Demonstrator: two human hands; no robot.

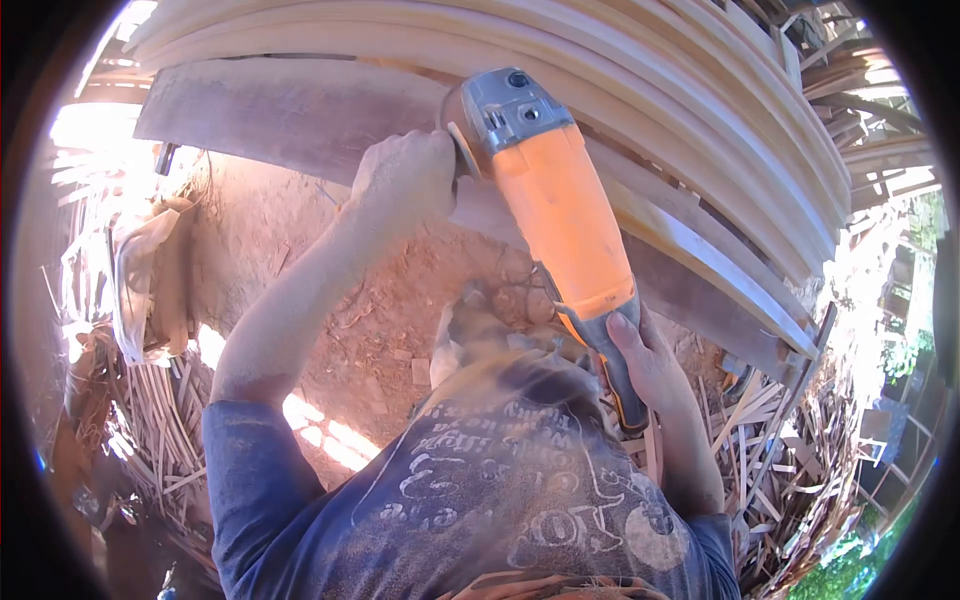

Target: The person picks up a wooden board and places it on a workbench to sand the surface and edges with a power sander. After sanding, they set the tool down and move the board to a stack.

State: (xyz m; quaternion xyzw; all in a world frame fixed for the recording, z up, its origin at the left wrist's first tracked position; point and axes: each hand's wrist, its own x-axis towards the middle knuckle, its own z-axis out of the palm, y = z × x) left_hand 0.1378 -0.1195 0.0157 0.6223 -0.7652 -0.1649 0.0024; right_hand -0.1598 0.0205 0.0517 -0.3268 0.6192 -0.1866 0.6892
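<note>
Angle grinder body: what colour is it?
Orange, with a grey metal head; the handheld angle grinder shows clearly in the head view.

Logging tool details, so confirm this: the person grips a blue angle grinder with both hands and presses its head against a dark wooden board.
Wrong in one point: the head view shows the angle grinder has an orange body, not blue. The rest stands: the left hand grips beside the grey head, the right hand holds the rear handle, and the head presses against the dark wooden board.
</note>
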